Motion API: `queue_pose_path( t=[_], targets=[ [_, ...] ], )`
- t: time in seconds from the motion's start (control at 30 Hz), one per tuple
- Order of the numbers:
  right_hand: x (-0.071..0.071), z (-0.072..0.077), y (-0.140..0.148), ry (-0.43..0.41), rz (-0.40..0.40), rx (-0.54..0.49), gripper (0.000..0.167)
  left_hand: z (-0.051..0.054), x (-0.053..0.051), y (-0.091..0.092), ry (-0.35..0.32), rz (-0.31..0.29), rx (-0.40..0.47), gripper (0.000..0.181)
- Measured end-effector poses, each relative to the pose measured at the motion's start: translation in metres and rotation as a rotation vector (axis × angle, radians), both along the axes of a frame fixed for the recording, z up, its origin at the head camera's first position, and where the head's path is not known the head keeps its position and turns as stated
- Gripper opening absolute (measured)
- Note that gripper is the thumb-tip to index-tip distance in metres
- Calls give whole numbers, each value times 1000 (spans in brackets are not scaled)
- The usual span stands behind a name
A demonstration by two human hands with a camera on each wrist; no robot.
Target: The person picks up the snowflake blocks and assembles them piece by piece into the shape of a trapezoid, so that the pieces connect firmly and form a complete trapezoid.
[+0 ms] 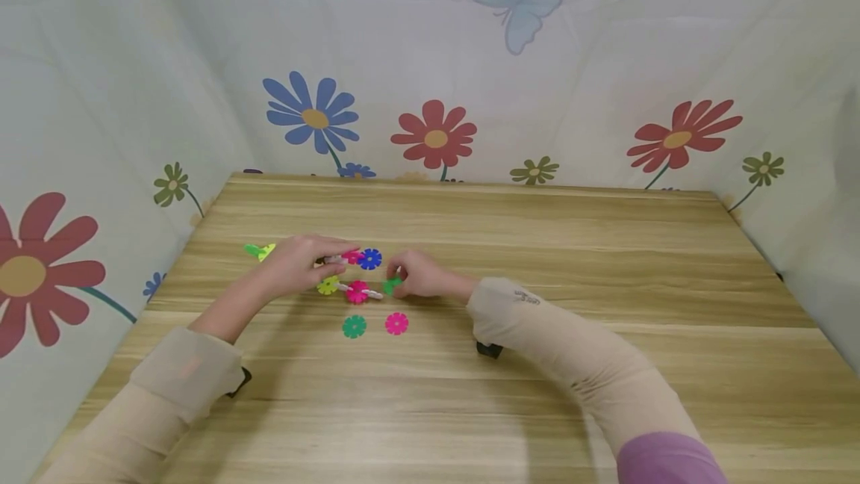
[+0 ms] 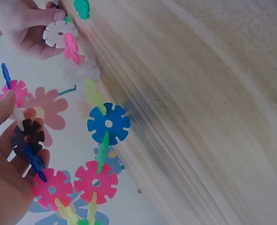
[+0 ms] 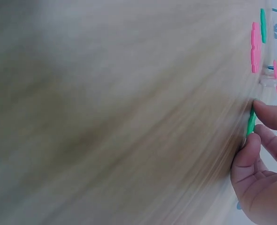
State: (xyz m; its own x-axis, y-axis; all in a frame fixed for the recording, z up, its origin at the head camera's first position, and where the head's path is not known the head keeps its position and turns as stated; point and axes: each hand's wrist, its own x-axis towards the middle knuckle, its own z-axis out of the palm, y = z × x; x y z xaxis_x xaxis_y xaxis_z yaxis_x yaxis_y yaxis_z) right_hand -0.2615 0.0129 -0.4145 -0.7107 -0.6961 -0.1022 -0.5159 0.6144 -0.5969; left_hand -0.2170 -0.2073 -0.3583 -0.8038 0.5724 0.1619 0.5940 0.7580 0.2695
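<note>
A chain of slotted plastic snowflake discs (image 1: 357, 292) in several colours bends into a long U on the table. My left hand (image 1: 295, 264) is over its left part. In the left wrist view, the thumb and fingers hold the chain around a white disc and a black disc (image 2: 27, 138). One end, with a blue disc (image 1: 370, 258), sticks out past those fingers. At the other end, my right hand (image 1: 419, 275) pinches a green disc (image 1: 392, 287) between thumb and fingers, close to a white disc. Whether those two discs are joined, I cannot tell.
Nearer me, a loose teal disc (image 1: 354, 326) and a loose pink disc (image 1: 396, 323) lie flat on the wooden table (image 1: 605, 260). A flower-printed cloth (image 1: 376, 36) hangs behind the table's far edge and along its sides.
</note>
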Motion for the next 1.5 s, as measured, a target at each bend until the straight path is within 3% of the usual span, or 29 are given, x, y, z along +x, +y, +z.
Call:
queue_pose_path(
  t=[0.43, 0.7, 0.87, 0.97, 1.23, 1.37, 1.5],
  targets=[
    [6, 0, 25, 13, 77, 6, 28, 1, 2, 8, 19, -35, -8, 38],
    [11, 1, 40, -54, 19, 23, 25, 2, 3, 18, 21, -47, 15, 37],
    [15, 0, 48, -42, -16, 19, 24, 2, 2, 27, 19, -74, 4, 37],
    [17, 0, 54, -78, -21, -35, 22, 3, 3, 33, 22, -96, 2, 38],
    [21, 8, 72, -316, -91, -228, 19, 5, 4, 48, 17, -131, 16, 38],
    [22, 16, 81, -361, -152, -362, 18, 4, 4, 53, 21, -147, 21, 38],
    [25, 25, 89, -355, -185, -485, 17, 3, 3, 57, 22, -157, 29, 38]
  ],
)
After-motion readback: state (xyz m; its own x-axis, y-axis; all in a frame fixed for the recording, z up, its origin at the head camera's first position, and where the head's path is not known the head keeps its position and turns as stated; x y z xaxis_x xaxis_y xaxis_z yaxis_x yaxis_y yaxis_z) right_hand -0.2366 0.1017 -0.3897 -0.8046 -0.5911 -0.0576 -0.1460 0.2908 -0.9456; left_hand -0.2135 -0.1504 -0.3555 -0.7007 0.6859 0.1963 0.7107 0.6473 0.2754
